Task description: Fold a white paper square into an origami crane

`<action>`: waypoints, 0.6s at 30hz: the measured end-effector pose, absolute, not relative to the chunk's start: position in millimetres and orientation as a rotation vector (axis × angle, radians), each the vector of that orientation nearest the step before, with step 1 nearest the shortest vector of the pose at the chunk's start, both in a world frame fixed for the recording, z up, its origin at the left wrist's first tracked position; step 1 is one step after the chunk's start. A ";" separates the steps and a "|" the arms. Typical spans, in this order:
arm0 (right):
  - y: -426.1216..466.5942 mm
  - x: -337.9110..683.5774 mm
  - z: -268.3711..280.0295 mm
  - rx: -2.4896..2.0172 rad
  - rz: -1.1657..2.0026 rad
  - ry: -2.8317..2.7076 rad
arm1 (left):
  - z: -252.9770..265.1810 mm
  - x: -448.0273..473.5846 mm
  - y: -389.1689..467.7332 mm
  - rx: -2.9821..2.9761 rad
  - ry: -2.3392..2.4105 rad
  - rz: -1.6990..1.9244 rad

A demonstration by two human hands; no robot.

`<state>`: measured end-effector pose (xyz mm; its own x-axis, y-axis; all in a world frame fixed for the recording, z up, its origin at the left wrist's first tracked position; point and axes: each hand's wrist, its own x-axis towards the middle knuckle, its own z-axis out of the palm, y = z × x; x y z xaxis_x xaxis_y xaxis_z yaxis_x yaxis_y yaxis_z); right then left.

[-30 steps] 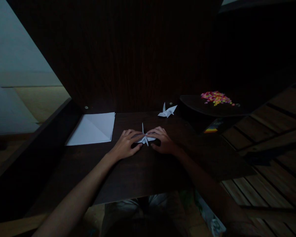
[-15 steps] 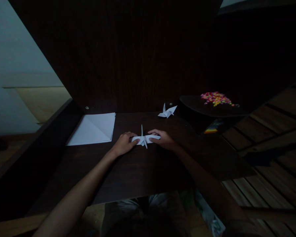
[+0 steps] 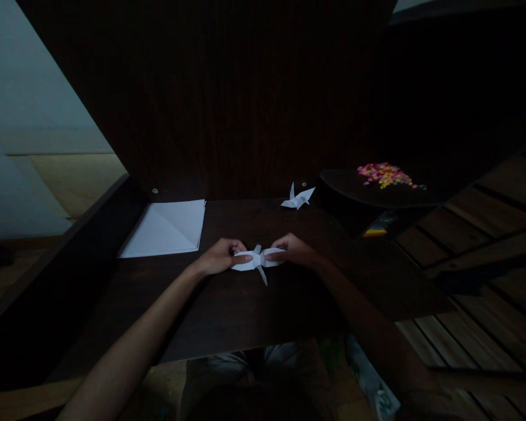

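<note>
Between my hands is a white origami crane, its wings spread to left and right and its two narrow points sticking out at the far and near sides. My left hand pinches the left wing, thumb on top. The right wing is pinched by my right hand, also with the thumb on top; the fingers beneath are partly hidden. Farther back on the dark wooden desk stands a second white paper crane.
White paper sheets with a diagonal crease lie at the left. On a raised curved shelf at the right is a heap of small colourful pieces. A dark board rises behind the desk, and a low side panel borders its left.
The crane has tilted toward me: its far point looks shorter and its near point longer. Both wings show broader, and my hands have turned with them.
</note>
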<state>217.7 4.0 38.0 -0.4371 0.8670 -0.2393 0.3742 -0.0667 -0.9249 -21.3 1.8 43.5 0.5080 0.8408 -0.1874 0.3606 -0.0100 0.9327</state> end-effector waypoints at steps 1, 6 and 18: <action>3.4 217.6 38.9 -1.327 1.499 -1.809 | 44.0 -21.2 1.1 1.600 1.042 0.505; 1.0 216.2 40.5 -1.286 1.499 -1.812 | 44.5 -22.1 -0.8 1.577 0.934 0.355; -3.6 216.8 48.0 -1.181 1.701 -1.883 | 49.5 -25.8 -2.7 1.631 0.847 0.339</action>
<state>216.8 -3.6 48.0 -0.5960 0.7555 -0.2721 0.3471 -0.0632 -0.9357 -25.8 -2.7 49.5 0.6920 0.6848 -0.2284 0.3382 -0.0280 0.9407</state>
